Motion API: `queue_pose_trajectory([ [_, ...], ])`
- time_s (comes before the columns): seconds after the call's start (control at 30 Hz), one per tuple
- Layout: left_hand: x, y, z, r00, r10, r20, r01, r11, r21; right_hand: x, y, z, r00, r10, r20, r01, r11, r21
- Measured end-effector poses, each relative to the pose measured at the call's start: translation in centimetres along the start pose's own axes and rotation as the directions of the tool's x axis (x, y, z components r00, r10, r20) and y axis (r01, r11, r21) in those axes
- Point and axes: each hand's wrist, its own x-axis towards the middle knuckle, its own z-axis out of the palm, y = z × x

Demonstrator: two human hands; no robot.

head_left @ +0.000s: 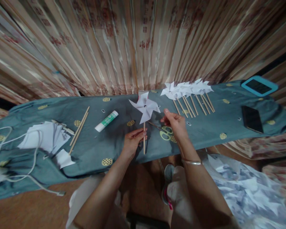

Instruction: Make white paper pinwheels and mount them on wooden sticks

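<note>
My left hand (132, 141) is closed round the wooden stick of a white paper pinwheel (145, 108), holding it upright over the grey-green cloth (90, 146). My right hand (175, 123) hovers just right of the pinwheel's blades, fingers loosely curled, a fingertip raised toward a blade; nothing shows in it. Yellow-handled scissors (165, 132) lie on the cloth under my right hand. A row of several finished white pinwheels (188, 90) on sticks lies at the back right.
A glue stick (106, 121) lies left of centre. Two loose wooden sticks (79, 129) and a pile of white paper (46, 136) sit further left, with white cables (19, 149). A dark phone (252, 119) and a blue-framed tablet (259, 86) lie right. A curtain hangs behind.
</note>
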Motion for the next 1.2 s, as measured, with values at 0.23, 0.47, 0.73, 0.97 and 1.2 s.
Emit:
queue_pose_trajectory([
  [0.23, -0.4, 0.5, -0.7, 0.994, -0.046, 0.097, 0.035, 0.993, 0.116, 1.1, 0.1, -0.7, 0.989, -0.135, -0.067, 0.143, 0.981, 0.128],
  [0.47, -0.1, 0.5, -0.9, 0.997, -0.030, 0.069, 0.024, 0.996, 0.086, 0.6, 0.2, 0.7, 0.993, -0.111, 0.045, 0.097, 0.965, 0.244],
  [0.73, 0.1, 0.3, -1.0, 0.999, 0.001, 0.045, -0.005, 0.997, 0.075, 0.1, 0.0, 1.3, 0.993, -0.044, 0.109, 0.011, 0.959, 0.282],
  [0.97, 0.1, 0.5, -0.7, 1.000, 0.009, 0.022, -0.010, 0.998, 0.059, -0.3, 0.1, 2.4, 0.987, 0.007, 0.161, -0.058, 0.948, 0.314],
  [1.2, 0.1, 0.4, -0.8, 1.000, 0.015, 0.013, -0.015, 0.999, 0.051, -1.2, -0.1, 3.1, 0.975, 0.051, 0.217, -0.129, 0.923, 0.363],
])
